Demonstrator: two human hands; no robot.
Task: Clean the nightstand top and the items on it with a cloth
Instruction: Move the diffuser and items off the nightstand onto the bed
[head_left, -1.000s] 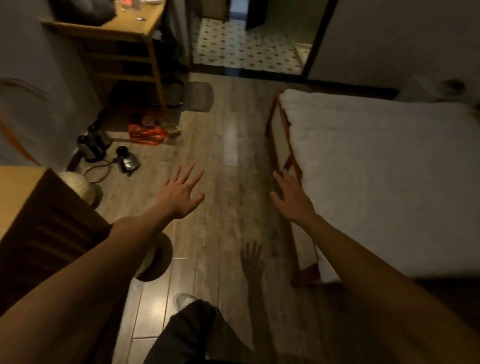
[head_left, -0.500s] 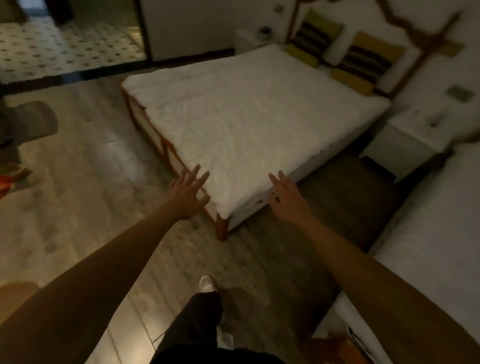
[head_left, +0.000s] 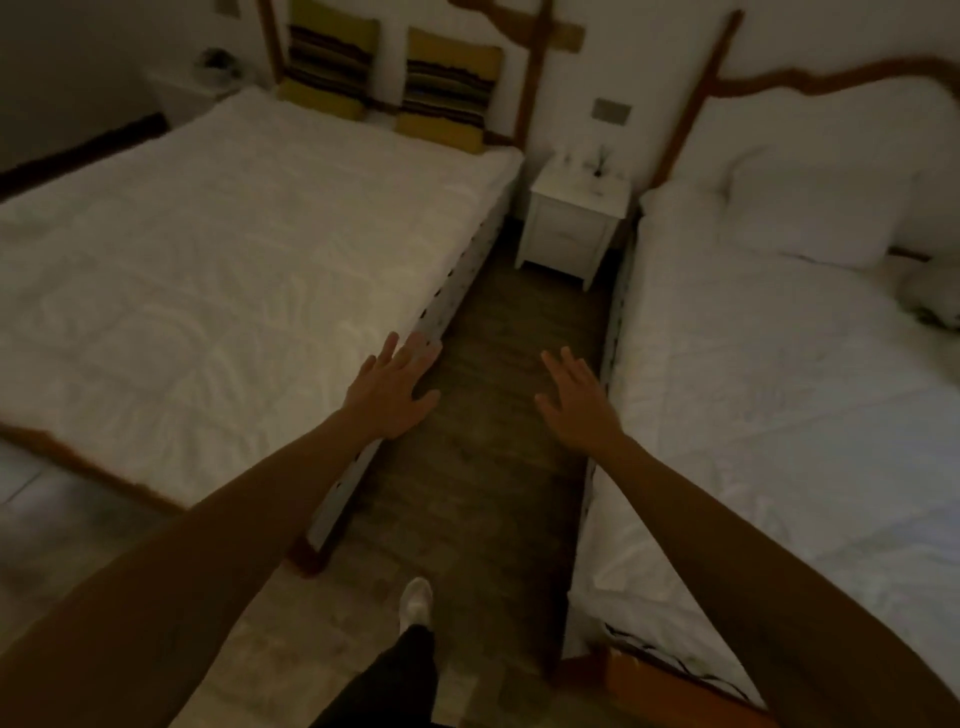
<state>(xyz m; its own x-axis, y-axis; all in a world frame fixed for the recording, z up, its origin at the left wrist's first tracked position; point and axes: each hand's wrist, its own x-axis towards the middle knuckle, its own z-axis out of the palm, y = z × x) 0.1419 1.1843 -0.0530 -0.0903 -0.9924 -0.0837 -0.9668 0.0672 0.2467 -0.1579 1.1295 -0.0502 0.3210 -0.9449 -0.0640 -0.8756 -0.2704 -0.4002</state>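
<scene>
A small white nightstand (head_left: 563, 234) stands against the far wall, at the end of a narrow aisle between two beds. A few small dark items (head_left: 600, 163) sit on its top, too dim to tell apart. My left hand (head_left: 395, 389) is stretched forward with fingers spread, over the corner of the left bed. My right hand (head_left: 574, 402) is also open and empty, held above the aisle floor. Both hands are far short of the nightstand. No cloth is in view.
A white-covered bed (head_left: 234, 260) with two striped cushions (head_left: 384, 83) lies on the left; a second white bed (head_left: 779, 389) with pillows is on the right. A dark wooden floor strip (head_left: 493, 441) runs between them. Another white nightstand (head_left: 192, 93) is at far left.
The view has swung right from the open floor and desk to the aisle between the two beds. Both hands stay open and empty; the nightstand is now straight ahead.
</scene>
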